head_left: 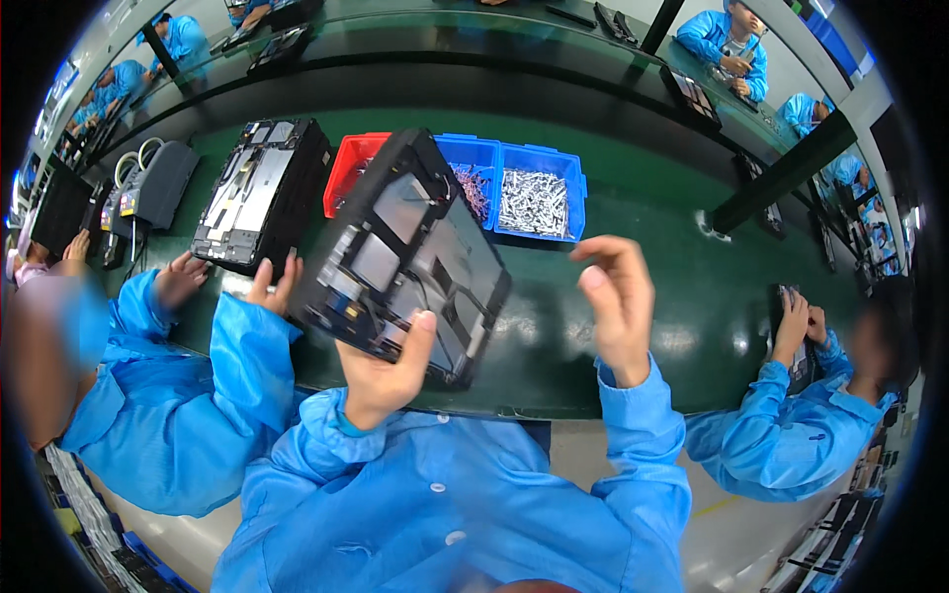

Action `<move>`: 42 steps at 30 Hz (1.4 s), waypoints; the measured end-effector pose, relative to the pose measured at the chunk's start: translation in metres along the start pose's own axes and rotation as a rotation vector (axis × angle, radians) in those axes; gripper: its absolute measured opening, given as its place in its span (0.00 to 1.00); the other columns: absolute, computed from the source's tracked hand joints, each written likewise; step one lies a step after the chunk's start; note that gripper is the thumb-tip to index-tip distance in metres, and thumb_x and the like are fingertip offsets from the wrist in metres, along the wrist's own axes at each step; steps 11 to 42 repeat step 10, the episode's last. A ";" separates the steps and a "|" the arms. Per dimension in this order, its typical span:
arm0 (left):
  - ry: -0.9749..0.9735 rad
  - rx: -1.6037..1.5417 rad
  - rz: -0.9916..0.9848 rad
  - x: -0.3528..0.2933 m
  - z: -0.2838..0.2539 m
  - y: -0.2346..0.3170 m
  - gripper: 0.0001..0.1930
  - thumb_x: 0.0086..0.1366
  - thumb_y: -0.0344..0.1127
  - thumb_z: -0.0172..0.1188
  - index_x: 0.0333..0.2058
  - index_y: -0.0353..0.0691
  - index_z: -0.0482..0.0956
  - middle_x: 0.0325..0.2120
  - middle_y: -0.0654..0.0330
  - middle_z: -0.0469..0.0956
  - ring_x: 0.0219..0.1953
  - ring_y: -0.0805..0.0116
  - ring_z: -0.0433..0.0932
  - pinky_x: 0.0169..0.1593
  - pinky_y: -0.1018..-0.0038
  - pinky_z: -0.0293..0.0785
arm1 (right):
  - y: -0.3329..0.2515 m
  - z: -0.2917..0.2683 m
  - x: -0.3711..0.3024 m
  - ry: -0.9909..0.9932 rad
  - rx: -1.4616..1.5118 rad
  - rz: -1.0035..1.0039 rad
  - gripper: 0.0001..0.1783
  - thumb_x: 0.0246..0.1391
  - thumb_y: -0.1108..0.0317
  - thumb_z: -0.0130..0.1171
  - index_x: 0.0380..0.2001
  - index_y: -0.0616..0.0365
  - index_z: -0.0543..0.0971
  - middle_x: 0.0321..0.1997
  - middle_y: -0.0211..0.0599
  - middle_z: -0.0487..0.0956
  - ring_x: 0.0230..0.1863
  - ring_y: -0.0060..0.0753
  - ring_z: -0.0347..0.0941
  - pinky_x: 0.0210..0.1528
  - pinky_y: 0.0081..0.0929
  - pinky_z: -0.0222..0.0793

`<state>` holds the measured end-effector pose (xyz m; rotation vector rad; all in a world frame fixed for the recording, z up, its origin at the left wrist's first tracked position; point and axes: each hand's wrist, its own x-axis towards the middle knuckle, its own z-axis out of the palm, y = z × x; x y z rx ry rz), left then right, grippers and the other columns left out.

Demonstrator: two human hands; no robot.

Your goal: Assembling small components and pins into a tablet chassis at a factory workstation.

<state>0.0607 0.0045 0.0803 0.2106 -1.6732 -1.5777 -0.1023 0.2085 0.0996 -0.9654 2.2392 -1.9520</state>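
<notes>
My left hand [384, 381] grips the near edge of a thick black block that looks like a stack of opened tablets [435, 262], its thumb on top. The block is tilted above the bench, its upper face showing silver plates, dark cables and small boards. My left fingers are mostly hidden beneath it. To the right of it, my right hand [623, 306] is raised over the green bench with nothing in it, thumb and forefinger apart. Behind the block stand a red bin [346, 168], partly covered by it, and two blue bins [583, 188] holding small parts, white in the right one.
Another stack of opened tablets [252, 188] lies on the green bench [633, 366] at the left, beside a co-worker's hands. A grey machine [158, 183] stands further left. At the right, another co-worker handles a dark device [803, 366]. A dark post [781, 173] rises from the bench.
</notes>
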 end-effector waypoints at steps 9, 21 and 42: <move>-0.074 -0.450 -0.695 0.024 -0.004 -0.016 0.22 0.64 0.32 0.64 0.56 0.33 0.75 0.43 0.55 0.83 0.41 0.68 0.83 0.45 0.73 0.80 | 0.061 -0.010 -0.050 -0.431 0.587 0.634 0.26 0.68 0.59 0.56 0.64 0.53 0.65 0.45 0.41 0.80 0.25 0.35 0.77 0.25 0.24 0.70; -0.106 -0.382 -0.779 0.025 -0.002 -0.019 0.23 0.64 0.32 0.66 0.57 0.34 0.75 0.44 0.55 0.83 0.42 0.67 0.84 0.44 0.75 0.80 | 0.064 -0.016 -0.051 -0.418 0.746 0.646 0.26 0.68 0.58 0.57 0.65 0.50 0.65 0.47 0.42 0.80 0.24 0.37 0.78 0.23 0.26 0.71; -0.106 -0.382 -0.779 0.025 -0.002 -0.019 0.23 0.64 0.32 0.66 0.57 0.34 0.75 0.44 0.55 0.83 0.42 0.67 0.84 0.44 0.75 0.80 | 0.064 -0.016 -0.051 -0.418 0.746 0.646 0.26 0.68 0.58 0.57 0.65 0.50 0.65 0.47 0.42 0.80 0.24 0.37 0.78 0.23 0.26 0.71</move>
